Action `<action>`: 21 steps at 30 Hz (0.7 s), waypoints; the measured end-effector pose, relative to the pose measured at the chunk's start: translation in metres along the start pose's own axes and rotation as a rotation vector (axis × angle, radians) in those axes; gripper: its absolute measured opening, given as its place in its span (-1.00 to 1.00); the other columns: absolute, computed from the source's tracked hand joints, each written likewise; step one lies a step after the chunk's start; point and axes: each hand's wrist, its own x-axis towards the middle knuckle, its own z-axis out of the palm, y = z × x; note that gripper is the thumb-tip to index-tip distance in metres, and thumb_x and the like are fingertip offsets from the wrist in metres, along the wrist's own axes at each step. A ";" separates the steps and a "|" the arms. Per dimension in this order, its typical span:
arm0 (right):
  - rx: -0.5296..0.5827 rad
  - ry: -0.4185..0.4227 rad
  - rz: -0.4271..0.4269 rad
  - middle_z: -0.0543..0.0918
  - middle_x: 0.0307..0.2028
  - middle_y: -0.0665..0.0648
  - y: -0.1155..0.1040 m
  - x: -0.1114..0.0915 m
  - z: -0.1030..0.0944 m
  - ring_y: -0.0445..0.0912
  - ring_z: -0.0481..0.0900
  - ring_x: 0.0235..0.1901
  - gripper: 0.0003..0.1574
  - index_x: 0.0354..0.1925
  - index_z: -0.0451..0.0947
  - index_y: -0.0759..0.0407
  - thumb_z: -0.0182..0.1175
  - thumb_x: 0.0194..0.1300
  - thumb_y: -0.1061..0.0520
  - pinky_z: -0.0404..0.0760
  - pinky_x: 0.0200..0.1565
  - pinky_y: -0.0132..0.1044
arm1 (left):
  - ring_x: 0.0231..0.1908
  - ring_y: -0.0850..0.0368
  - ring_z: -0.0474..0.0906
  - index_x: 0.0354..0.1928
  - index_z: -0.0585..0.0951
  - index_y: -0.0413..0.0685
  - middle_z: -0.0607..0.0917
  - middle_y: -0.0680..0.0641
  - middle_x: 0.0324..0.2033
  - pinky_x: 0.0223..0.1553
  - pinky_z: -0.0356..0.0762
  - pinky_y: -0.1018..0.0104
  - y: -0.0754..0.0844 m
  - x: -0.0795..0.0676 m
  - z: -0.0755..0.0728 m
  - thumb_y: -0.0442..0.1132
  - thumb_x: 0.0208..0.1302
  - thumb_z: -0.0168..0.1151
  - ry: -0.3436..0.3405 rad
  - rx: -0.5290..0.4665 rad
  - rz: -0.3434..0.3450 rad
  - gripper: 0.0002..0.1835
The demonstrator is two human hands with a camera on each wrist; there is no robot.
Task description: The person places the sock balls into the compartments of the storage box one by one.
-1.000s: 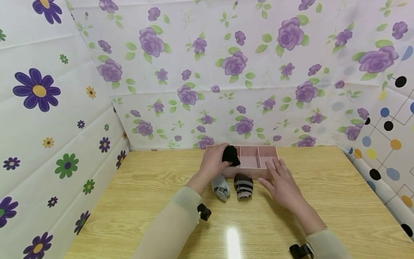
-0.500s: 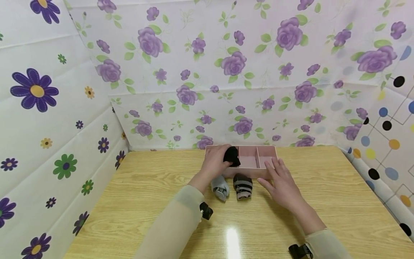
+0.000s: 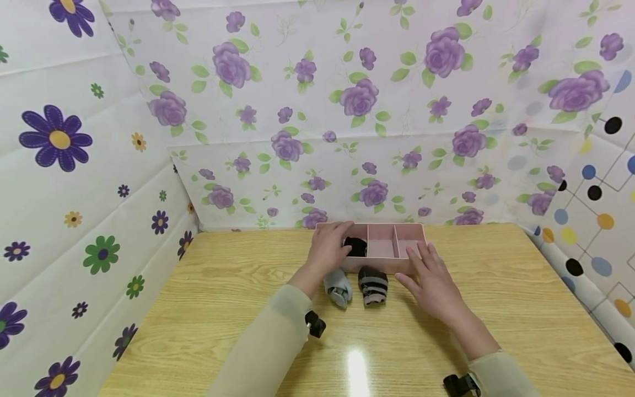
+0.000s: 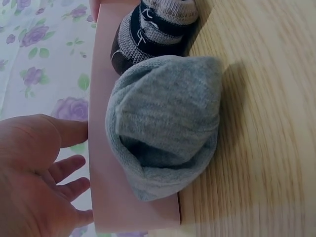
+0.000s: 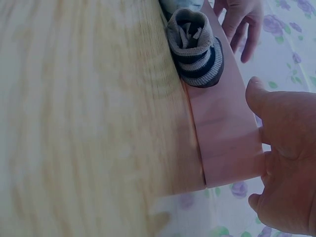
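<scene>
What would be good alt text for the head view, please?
A person's left hand is at a pink divided box, beside a black bundle in its left compartment; the right hand at the right end. A grey sock and a striped sock lie in front on a wooden table.

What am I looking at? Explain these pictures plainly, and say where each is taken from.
No machine works here; a person's two bare hands do, a left grip and a right grip. The wide view comes from a camera on the head; the close views, from a small camera on each wrist. A pink divided box stands on a wooden table. In front lie a grey bundle and a striped bundle, apparently socks. A black bundle lies in one of its compartments. The left grip reaches over the box beside it; the right one rests at the right end. Neither is clearly seen to hold anything.
</scene>
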 end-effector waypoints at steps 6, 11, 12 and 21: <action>-0.005 0.004 -0.002 -0.14 0.75 0.44 0.001 0.000 0.001 0.37 -0.31 0.73 0.06 0.75 0.07 0.30 0.14 0.71 -0.31 -0.10 0.60 0.47 | 0.54 -0.15 0.41 0.62 0.49 0.01 0.56 -0.14 0.51 0.62 0.12 -0.30 -0.003 -0.005 -0.002 -0.10 0.60 0.40 0.030 -0.068 0.000 -0.36; -0.004 0.004 -0.005 -0.15 0.75 0.44 0.002 0.000 0.002 0.37 -0.31 0.73 0.06 0.75 0.07 0.30 0.15 0.71 -0.30 -0.09 0.59 0.49 | 0.55 -0.19 0.38 0.63 0.46 -0.03 0.51 -0.18 0.54 0.59 0.17 -0.33 -0.004 -0.011 -0.003 -0.02 0.63 0.36 0.045 -0.088 0.020 -0.34; -0.003 0.000 -0.004 -0.15 0.75 0.44 0.002 0.000 0.002 0.36 -0.32 0.73 0.07 0.75 0.06 0.30 0.14 0.71 -0.31 -0.10 0.59 0.49 | 0.56 -0.20 0.38 0.63 0.46 -0.05 0.50 -0.20 0.55 0.58 0.18 -0.34 -0.003 -0.012 -0.004 -0.01 0.64 0.35 0.048 -0.091 0.023 -0.34; 0.003 0.001 -0.004 -0.16 0.75 0.45 0.002 0.000 0.002 0.38 -0.31 0.72 0.07 0.75 0.06 0.30 0.14 0.71 -0.31 -0.10 0.57 0.52 | 0.60 -0.19 0.31 0.67 0.39 -0.09 0.41 -0.22 0.61 0.58 0.21 -0.32 0.001 -0.027 -0.014 0.09 0.64 0.33 0.041 -0.055 0.038 -0.25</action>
